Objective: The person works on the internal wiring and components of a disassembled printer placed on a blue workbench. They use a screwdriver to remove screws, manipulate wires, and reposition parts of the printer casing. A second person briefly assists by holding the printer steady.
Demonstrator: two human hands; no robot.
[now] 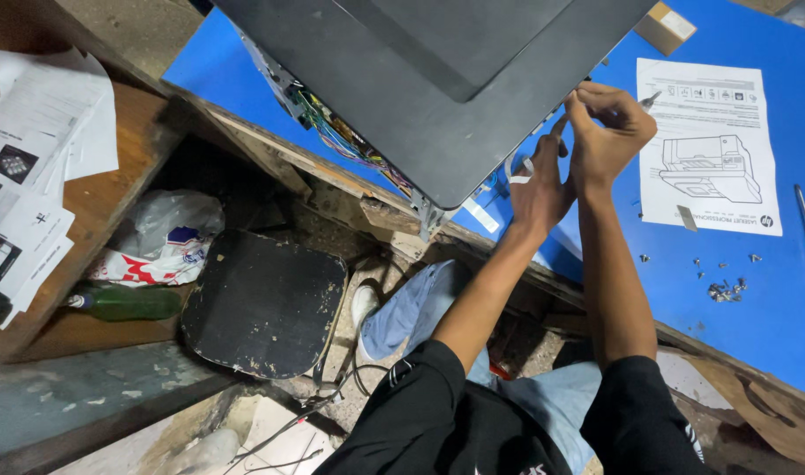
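With loose screws (724,290) already lying right of the tilted dark printer (437,79), the left hand (539,189) pinches a white flat cable (518,171) at its lower-right edge while the right hand (606,132) grips a small tool (650,100) there, wiring still exposed.

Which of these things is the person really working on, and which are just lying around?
In use:
left hand on a white flat cable
right hand with a small tool
dark machine
loose screws

Lying about:
green bottle
plastic bag
paper stack
black stool
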